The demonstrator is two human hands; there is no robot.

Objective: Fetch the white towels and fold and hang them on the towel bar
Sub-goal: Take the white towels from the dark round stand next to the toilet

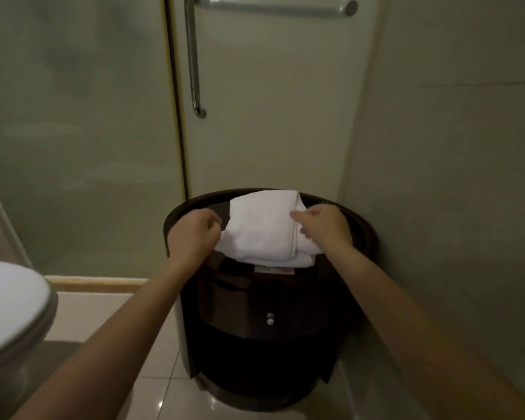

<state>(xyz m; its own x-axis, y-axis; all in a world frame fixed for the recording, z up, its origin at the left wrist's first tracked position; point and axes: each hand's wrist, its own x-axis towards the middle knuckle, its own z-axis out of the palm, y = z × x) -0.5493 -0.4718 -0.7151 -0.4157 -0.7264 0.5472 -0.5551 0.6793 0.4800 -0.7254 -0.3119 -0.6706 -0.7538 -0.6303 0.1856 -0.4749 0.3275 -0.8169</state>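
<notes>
White towels (264,228) sit folded in a stack on the round dark stand (255,344), toward its rear rim. Right hand (325,225) pinches the stack's right edge. Left hand (194,231) is curled at the left edge, can't tell if it grips. Towel bar (273,7) is on the door above.

toilet (9,301) cropped left, label (273,270) under towels (264,228) unreadable

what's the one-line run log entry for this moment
stage: fetch | left grip: holds white towels at left edge | right grip: pinches top fold | towels: on dark round cabinet | towel bar: no towel hung
</notes>
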